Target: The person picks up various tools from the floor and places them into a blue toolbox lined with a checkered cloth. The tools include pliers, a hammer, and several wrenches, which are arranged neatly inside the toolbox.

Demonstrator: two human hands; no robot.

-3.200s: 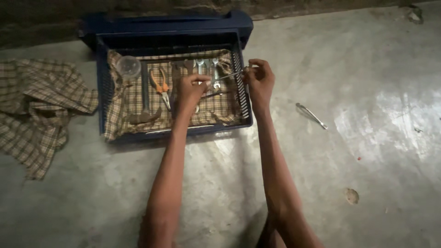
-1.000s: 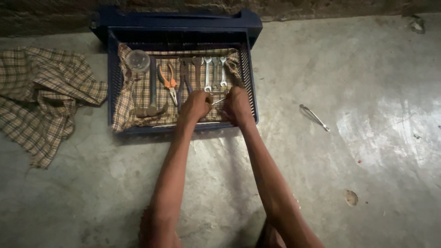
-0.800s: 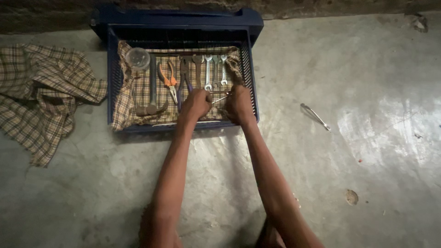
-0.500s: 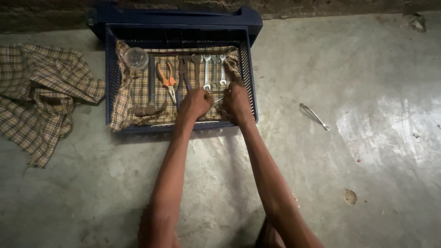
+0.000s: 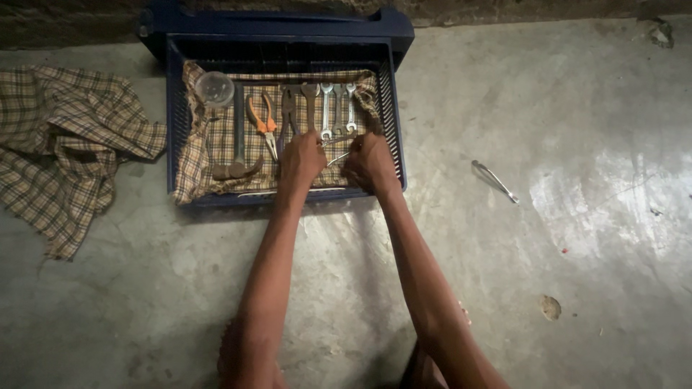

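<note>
A: Hands?
B: Both inside crate (image 5: pixel 176 122), upper centre of frame. Left hand (image 5: pixel 300 160) curled, knuckles up, fingers closed on one end of thin tool (image 5: pixel 336 149). Right hand (image 5: pixel 370 161) curled likewise, fingers closed on other end.

A: Position of tool?
B: Between the hands, slanting up to the right, over lower right part of checked liner (image 5: pixel 209 148). Kind not discernible: thin, metallic, partly hidden by fingers.

A: Other contents of crate?
B: Clear lid (image 5: pixel 214 88) at upper left corner of liner. Hammer (image 5: pixel 236 144) just right of it, head toward bottom of frame. Orange pliers (image 5: pixel 264 128) next, then dark pliers (image 5: pixel 290 115). Row of spanners (image 5: pixel 329 109) upright along top right, side by side, lower ends near the fingertips.

A: Crate itself?
B: Dark blue, slotted walls, set against wall at top edge of frame. Liner bunched at left and right walls.

A: Surroundings?
B: Concrete floor (image 5: pixel 591 238). Checked cloth (image 5: pixel 58 151) crumpled at left of frame, near crate. Tweezers (image 5: pixel 494 181) on floor, right of centre, well apart from crate. Small brown scrap (image 5: pixel 551 307) at lower right.
</note>
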